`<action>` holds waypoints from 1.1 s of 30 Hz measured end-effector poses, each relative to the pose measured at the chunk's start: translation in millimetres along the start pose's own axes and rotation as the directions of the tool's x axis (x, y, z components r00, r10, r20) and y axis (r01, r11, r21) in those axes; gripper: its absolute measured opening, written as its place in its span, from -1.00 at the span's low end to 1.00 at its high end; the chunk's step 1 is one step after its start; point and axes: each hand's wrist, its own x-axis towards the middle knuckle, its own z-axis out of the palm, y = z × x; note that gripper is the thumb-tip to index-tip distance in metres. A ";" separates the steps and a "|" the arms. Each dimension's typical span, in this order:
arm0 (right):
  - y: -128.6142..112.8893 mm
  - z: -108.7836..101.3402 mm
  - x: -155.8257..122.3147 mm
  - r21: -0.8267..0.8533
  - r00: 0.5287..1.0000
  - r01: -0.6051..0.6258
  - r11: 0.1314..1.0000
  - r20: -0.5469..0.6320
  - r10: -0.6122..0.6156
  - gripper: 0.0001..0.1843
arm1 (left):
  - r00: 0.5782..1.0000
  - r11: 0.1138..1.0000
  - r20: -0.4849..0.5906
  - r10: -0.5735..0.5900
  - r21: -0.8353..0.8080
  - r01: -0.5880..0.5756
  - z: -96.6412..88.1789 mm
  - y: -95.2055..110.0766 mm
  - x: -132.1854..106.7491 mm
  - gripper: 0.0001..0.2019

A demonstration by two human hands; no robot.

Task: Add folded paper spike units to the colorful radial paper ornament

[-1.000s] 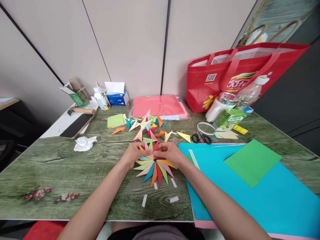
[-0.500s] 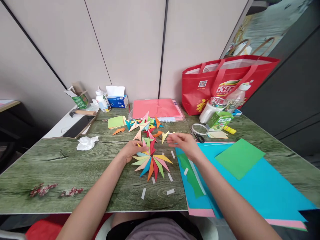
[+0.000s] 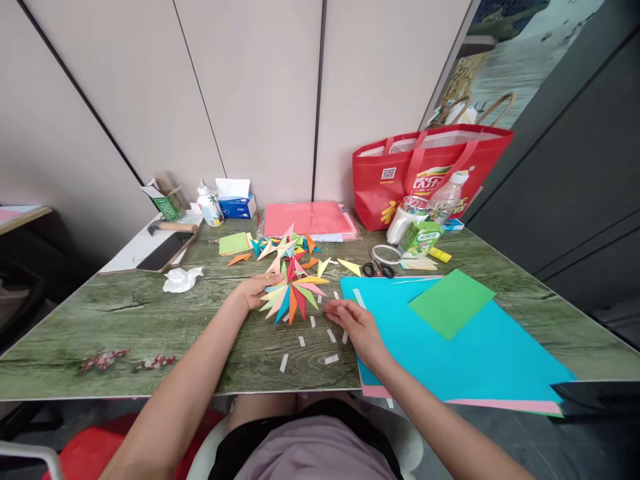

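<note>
Within left grip (image 3: 253, 291), paper star (image 3: 295, 294)

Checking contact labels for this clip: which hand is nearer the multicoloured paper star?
Left. The left hand holds the paper star at its left edge; the right hand lies to its lower right, apart from it.

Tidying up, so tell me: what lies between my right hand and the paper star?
Head view: small white paper strips lie on the table between right hand and paper star.

One head-worn camera looks forward and down at the table (image 3: 125, 320).
</note>
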 end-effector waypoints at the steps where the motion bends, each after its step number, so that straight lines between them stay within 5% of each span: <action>1: 0.2 -1.1 3.6 0.005 1.000 0.018 1.000 0.003 -0.018 -0.65 | 1.000 1.000 0.001 0.001 -0.005 -0.001 0.1 -0.3 0.0 -0.85; 7: -1.0 -25.1 24.1 -0.224 0.979 0.176 0.959 -0.065 -0.194 -0.67 | 1.000 1.000 0.009 0.000 -0.027 0.000 -1.3 -1.5 0.9 -0.87; 10: -1.6 -27.3 26.2 -0.427 0.965 0.242 0.871 0.016 -0.260 -0.68 | 1.000 0.999 -0.001 -0.006 -0.038 0.006 -1.4 -1.3 2.2 -0.89; 11: -0.6 -24.0 24.8 -0.561 0.952 0.294 0.774 0.097 -0.292 -0.65 | 1.000 0.999 -0.005 -0.008 -0.042 0.008 -1.3 -1.1 2.5 -0.89; 13: 3.7 -12.0 18.1 -0.799 0.904 0.417 0.434 0.317 -0.285 -0.57 | 1.000 0.999 -0.014 -0.010 -0.050 0.010 -0.9 -0.8 2.7 -0.90; 15: 9.8 4.3 7.1 -0.850 0.857 0.507 0.145 0.477 -0.196 -0.42 | 1.000 0.998 -0.022 -0.011 -0.057 0.009 -0.1 -0.5 2.1 -0.90; 17: 14.4 19.8 -5.4 -0.838 0.833 0.546 0.024 0.539 -0.127 -0.32 | 1.000 0.998 -0.026 -0.012 -0.062 0.010 0.8 -0.2 1.0 -0.90; 23: 11.1 40.7 -23.2 -0.760 0.770 0.638 0.124 0.630 -0.104 -0.42 | 0.999 0.998 -0.025 -0.027 -0.058 0.025 1.4 0.5 0.1 -0.89; 28: 16.6 65.5 -38.4 -0.794 0.804 0.594 0.128 0.582 -0.121 -0.36 | 0.999 0.998 -0.030 -0.038 -0.059 0.037 -2.1 -0.2 5.4 -0.86; 31: 20.6 92.0 -66.6 -0.611 0.638 0.764 0.209 0.764 -0.097 -0.42 | 0.998 0.998 -0.036 -0.041 -0.059 0.039 -3.6 -0.6 8.1 -0.85; 33: 19.9 107.0 -84.0 -0.417 0.466 0.852 0.318 0.880 -0.095 -0.57 | 0.998 0.997 -0.037 -0.041 -0.060 0.039 -3.9 -1.0 8.9 -0.87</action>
